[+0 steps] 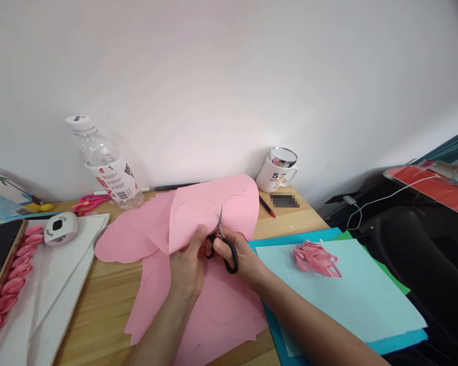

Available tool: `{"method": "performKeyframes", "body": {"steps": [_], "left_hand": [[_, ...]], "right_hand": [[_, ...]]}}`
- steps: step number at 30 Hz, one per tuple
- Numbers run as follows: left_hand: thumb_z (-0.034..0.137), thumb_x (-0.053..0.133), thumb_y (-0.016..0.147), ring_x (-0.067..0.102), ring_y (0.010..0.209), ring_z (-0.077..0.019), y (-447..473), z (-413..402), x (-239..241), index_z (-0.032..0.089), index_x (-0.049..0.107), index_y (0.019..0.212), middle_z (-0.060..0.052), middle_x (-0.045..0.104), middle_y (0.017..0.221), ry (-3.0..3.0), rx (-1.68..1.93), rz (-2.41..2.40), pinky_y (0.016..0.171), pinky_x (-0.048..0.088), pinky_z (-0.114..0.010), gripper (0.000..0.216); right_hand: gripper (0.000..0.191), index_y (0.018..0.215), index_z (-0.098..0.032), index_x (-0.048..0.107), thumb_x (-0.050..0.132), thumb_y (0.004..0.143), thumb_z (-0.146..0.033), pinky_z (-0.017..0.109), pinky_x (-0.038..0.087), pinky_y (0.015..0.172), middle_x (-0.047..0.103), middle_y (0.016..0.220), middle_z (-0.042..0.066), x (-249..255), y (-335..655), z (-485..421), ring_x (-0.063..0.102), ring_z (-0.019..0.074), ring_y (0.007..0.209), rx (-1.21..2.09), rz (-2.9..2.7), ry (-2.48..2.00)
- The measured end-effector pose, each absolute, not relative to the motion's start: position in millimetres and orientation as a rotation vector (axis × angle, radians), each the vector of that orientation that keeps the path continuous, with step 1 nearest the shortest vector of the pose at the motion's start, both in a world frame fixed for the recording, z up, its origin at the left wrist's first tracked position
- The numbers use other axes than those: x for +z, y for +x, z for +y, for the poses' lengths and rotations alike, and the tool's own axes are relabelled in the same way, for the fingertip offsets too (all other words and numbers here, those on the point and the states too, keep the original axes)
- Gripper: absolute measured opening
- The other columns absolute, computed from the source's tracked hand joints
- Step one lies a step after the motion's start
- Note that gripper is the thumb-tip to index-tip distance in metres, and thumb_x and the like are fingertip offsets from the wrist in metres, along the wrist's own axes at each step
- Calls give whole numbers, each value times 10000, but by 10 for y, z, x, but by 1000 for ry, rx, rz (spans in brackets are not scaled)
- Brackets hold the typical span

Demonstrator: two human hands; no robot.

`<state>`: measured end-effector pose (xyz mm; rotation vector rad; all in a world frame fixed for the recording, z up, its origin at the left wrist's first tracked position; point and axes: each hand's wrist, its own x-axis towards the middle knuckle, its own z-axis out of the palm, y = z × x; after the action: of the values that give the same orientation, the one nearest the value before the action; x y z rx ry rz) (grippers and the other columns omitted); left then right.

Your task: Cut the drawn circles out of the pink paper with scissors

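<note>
A pink paper sheet [198,203] with pencilled circles is pinched in my left hand [189,264], thumb on its lower edge. My right hand [238,254] grips black-handled scissors [231,256], fingers through the loops. The blades point up against the sheet, between two drawn circles. Beneath my hands lie more pink sheets [229,305], also marked with circles. To their left rest cut pink pieces with rounded edges [124,236].
A plastic bottle [110,173] and pink scissors [91,203] stand and lie at back left; a white mug [277,170] is at back right. Crumpled pink strips [315,259] lie on light blue paper [351,305]. Pink paper rolls [17,284] sit beside a phone [0,259].
</note>
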<state>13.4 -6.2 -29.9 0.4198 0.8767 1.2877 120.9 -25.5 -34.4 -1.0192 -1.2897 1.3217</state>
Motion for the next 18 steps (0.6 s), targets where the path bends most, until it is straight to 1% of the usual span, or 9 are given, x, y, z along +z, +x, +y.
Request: {"method": "performKeyframes", "body": {"steps": [3, 8, 13, 18], "left_hand": [[253, 814, 527, 643, 796, -242, 139, -57, -322, 128, 623, 603, -88, 687, 788, 414, 1268, 858, 629, 521, -333, 240], [248, 810, 543, 636, 840, -252, 150, -53, -311, 127, 662, 729, -87, 686, 831, 415, 1284, 874, 689, 519, -365, 266], [256, 808, 544, 629, 881, -266, 158, -60, -280, 127, 656, 664, -104, 691, 876, 445, 1252, 857, 692, 520, -361, 233], [272, 801, 559, 630, 864, -262, 155, -71, -273, 115, 691, 741, -114, 694, 871, 453, 1223, 853, 680, 526, -359, 264]], "right_hand": [[390, 764, -174, 576, 537, 803, -561, 273, 416, 666, 528, 682, 18, -340, 1213, -256, 505, 157, 693, 1311, -1288, -1032], [386, 795, -176, 583, 574, 775, -561, 267, 395, 651, 513, 721, 19, -352, 1219, -259, 476, 147, 675, 1335, -1233, -1004], [396, 831, -189, 596, 591, 749, -577, 248, 365, 622, 520, 737, 15, -338, 1236, -263, 447, 145, 679, 1329, -1241, -1057], [348, 797, -196, 592, 603, 754, -541, 238, 347, 600, 482, 688, -6, -315, 1235, -264, 432, 138, 664, 1323, -1239, -1085]]}}
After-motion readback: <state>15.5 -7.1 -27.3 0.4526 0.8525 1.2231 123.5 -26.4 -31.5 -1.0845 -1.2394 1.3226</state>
